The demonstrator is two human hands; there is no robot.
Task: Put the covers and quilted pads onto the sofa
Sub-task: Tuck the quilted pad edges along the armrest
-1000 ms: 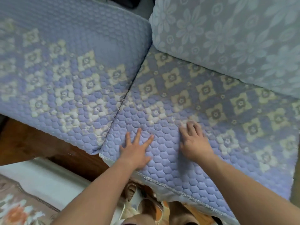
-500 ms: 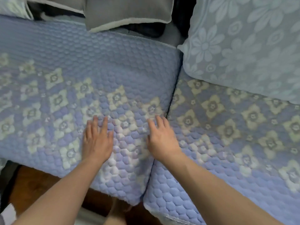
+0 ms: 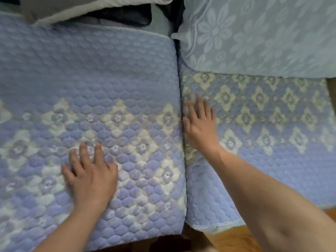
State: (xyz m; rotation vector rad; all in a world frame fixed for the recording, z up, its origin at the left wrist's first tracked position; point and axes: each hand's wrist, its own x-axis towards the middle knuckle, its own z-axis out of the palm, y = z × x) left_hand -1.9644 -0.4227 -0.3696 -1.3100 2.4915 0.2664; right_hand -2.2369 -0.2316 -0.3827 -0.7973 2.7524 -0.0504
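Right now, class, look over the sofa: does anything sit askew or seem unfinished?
Yes. The right quilted pad hangs lower at the front than the left quilted pad, its lace hem skewed across the wood. Behind the left pad, grey fabric lies bunched, where the right side has a floral cushion.

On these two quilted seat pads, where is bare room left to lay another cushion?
The left pad is bare behind the left hand, up to the grey cushion. The right pad is free right of the right hand; its back is crowded by the floral cushion.
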